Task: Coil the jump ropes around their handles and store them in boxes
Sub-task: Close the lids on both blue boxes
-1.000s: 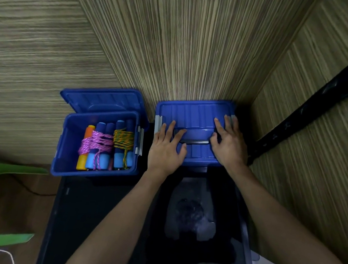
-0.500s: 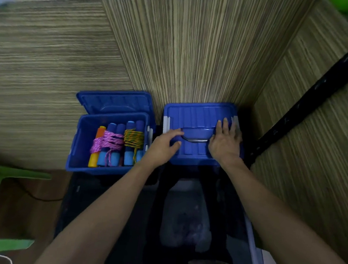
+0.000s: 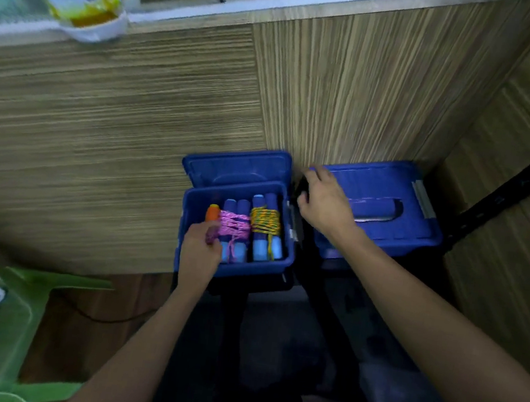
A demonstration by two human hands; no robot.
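My left hand (image 3: 200, 253) is nearer the open box (image 3: 233, 265), its grip around the orange handle (image 3: 213, 213), whose long axis runs away from me. My right hand (image 3: 324, 201) rests loosely curled on the closed box (image 3: 418, 233) beside it.

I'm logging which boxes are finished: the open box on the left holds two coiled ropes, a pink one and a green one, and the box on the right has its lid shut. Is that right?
Not quite: the second rope is yellow, not green. The head view shows it coiled round blue handles beside the pink rope in the open box. The rest holds: the right box has its lid shut.
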